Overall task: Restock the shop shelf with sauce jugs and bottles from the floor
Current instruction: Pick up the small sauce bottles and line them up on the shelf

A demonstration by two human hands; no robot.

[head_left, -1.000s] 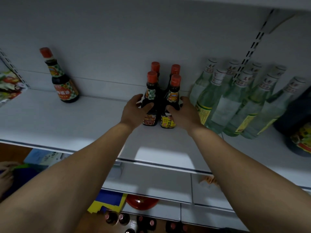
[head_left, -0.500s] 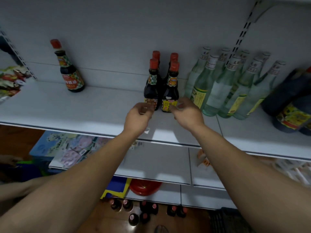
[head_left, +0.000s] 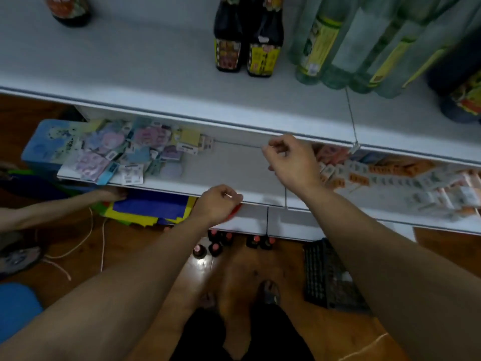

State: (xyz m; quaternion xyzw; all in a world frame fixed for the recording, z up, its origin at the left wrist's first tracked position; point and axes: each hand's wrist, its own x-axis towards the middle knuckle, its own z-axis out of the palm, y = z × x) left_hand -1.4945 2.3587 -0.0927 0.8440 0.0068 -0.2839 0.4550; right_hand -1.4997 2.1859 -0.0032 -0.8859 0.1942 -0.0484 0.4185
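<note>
**A:** What are the fingers doing?

**B:** On both hands they're loosely curled, with nothing in them. The left hand (head_left: 218, 201) hangs in front of the front edge of the lower shelf (head_left: 234, 175). The right hand (head_left: 291, 162) is higher, just under the front edge of the top shelf (head_left: 156, 74). A thin wire runs past its fingertips, and I can't tell whether they touch it.

**A:** And the stock to pick up?

**B:** The floor bottles (head_left: 216, 242) are straight down from the left hand, a small red-capped cluster on the wooden floor at the foot of the shelving. They stand upright with their caps pointing up at the hands, so the long axis is vertical.

**A:** Which hand is closer?

**B:** I'd say the left. It sits almost directly over the caps, while the right is higher and off to the right. The likely move is a drop straight down to grip the necks from above.

**A:** Where do they go?

**B:** Probably beside the shelved sauce bottles (head_left: 246, 48), which stand back from the top shelf's front edge. The bare surface is on their left, because the green glass bottles (head_left: 338, 48) crowd their right side.

**A:** Is anything in the way?

**B:** A black crate (head_left: 328, 277) sits on the floor to the right of the cluster, and another person's hand (head_left: 114, 195) is well off to the left.
</note>
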